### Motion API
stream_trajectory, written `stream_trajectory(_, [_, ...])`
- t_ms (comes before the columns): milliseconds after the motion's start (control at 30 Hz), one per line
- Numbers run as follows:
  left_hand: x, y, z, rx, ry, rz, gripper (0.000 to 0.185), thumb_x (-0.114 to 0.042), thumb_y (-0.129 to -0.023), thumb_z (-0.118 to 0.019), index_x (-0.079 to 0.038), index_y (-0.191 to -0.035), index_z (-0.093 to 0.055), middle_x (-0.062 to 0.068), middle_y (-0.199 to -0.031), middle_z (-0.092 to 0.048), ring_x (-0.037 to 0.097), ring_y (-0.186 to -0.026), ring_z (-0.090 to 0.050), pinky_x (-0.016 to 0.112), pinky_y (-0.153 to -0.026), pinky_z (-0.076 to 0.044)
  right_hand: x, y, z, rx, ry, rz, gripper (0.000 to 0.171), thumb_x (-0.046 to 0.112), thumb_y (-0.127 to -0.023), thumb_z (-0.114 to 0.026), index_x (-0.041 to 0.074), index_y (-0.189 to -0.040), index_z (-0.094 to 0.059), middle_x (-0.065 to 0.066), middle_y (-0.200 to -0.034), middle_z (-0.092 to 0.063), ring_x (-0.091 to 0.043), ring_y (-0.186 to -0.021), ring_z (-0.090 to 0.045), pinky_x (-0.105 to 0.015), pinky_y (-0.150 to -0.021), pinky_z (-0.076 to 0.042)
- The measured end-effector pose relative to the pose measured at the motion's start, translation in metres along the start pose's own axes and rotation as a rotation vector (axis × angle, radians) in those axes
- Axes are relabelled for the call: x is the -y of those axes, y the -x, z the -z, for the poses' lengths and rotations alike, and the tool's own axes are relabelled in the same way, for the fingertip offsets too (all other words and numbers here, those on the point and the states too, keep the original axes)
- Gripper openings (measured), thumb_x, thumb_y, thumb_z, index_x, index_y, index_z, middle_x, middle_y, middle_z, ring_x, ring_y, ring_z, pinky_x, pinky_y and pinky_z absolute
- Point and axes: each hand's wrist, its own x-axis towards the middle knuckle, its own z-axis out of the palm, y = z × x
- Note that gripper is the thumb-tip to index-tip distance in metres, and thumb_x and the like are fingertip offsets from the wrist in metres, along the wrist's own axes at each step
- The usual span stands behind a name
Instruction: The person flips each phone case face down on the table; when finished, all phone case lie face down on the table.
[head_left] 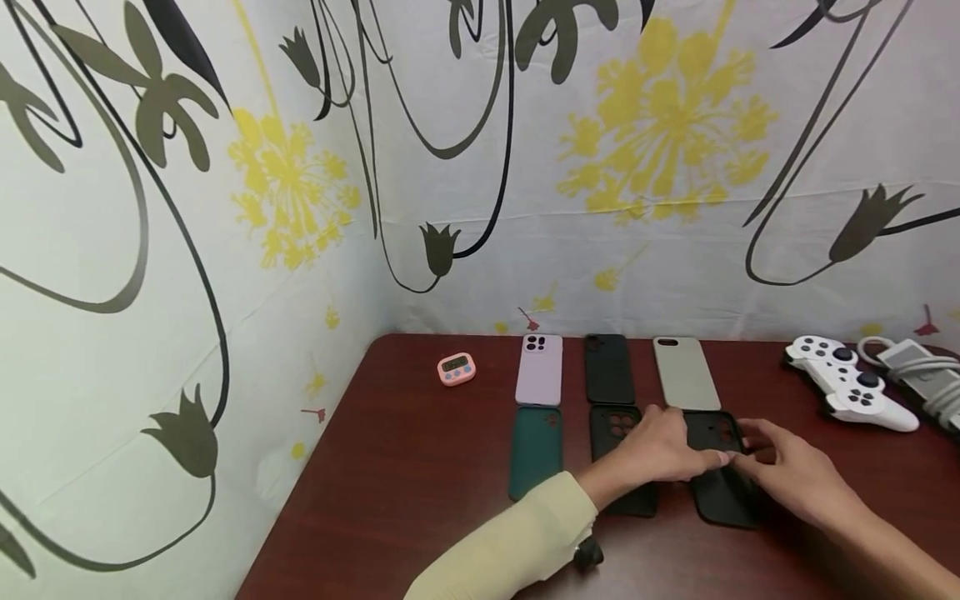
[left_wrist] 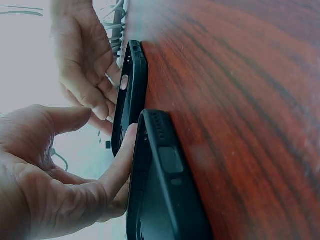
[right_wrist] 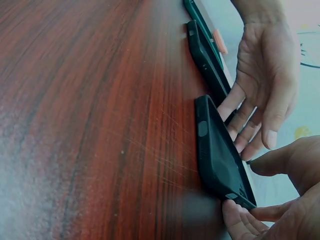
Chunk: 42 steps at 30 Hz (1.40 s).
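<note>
While both hands met over the front row of cases, the left hand [head_left: 656,450] reached across the middle black case [head_left: 622,462] and laid its nearly straight fingers against the left edge of the right black case [head_left: 720,475]. The right hand [head_left: 787,471] had its fingertips [right_wrist: 235,215] curled at the near corner of that same case, and this corner seemed lifted a little from the table [head_left: 420,467]; I could not tell how firm the pinch was. The case lay at the right end of the front row, just beside the middle black case and in front of the grey case [head_left: 686,372].

The hold looked light, so I judged the case could slip from the fingertips and drop flat again. Because the left wrist rested over the middle case, a careless pull might have pushed that case out of its row toward the green case [head_left: 535,450]. The white controller [head_left: 851,382] stood well apart and was hardly at risk.
</note>
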Motion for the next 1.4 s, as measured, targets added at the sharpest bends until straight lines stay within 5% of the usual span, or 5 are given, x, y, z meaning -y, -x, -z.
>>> stream_trajectory(100, [0.0,0.0,-0.001,0.001,-0.005,0.013,0.068,-0.063,-0.094,-0.071,-0.021,-0.147,-0.057,-0.004,-0.154,-0.051,0.013,-0.114,-0.066,0.03,-0.086,-0.06,-0.002,0.0,0.002,0.015,-0.025,-0.012,0.074,0.046,-0.107,-0.059,-0.008,-0.154,-0.039,-0.039,-0.14,-0.058,-0.034,-0.103,-0.073,-0.032,-0.071,-0.056])
stream_trajectory(500, [0.003,-0.002,-0.001,0.031,0.074,0.006,0.072,-0.06,-0.095,-0.072,-0.023,-0.154,-0.051,-0.003,-0.159,-0.047,0.013,-0.121,-0.066,0.031,-0.092,-0.06,-0.007,0.001,0.013,0.128,-0.314,-0.158,0.082,0.056,-0.111,-0.043,-0.001,-0.166,-0.021,-0.041,-0.146,-0.048,-0.016,-0.107,-0.068,-0.037,-0.081,-0.066])
stream_trajectory(833, [0.003,-0.005,-0.004,0.025,0.036,-0.005,0.079,-0.069,-0.093,-0.069,-0.031,-0.158,-0.045,-0.006,-0.155,-0.048,0.012,-0.125,-0.063,0.032,-0.098,-0.059,0.0,0.01,0.013,0.004,-0.414,-0.08,0.075,0.052,-0.115,-0.028,-0.008,-0.16,-0.032,-0.032,-0.141,-0.059,0.009,-0.09,-0.065,-0.03,-0.076,-0.065])
stream_trajectory(1133, [-0.004,-0.001,-0.003,0.022,0.127,-0.005,0.067,-0.07,-0.088,-0.073,-0.023,-0.134,-0.062,0.0,-0.129,-0.057,0.009,-0.074,-0.058,0.024,-0.066,-0.053,0.006,0.012,0.01,-0.079,-0.433,-0.024,0.064,0.048,-0.115,-0.034,-0.003,-0.15,-0.049,0.001,-0.118,-0.072,0.008,-0.089,-0.066,-0.029,-0.074,-0.064])
stream_trajectory(1400, [-0.004,-0.001,-0.004,0.028,0.166,-0.017,0.055,-0.064,-0.088,-0.077,-0.028,-0.126,-0.06,0.002,-0.121,-0.056,0.01,-0.067,-0.062,0.025,-0.06,-0.051,0.009,0.012,0.001,-0.113,-0.528,0.045,0.044,0.044,-0.115,-0.041,0.013,-0.139,-0.061,0.029,-0.102,-0.068,0.008,-0.093,-0.069,-0.026,-0.073,-0.063])
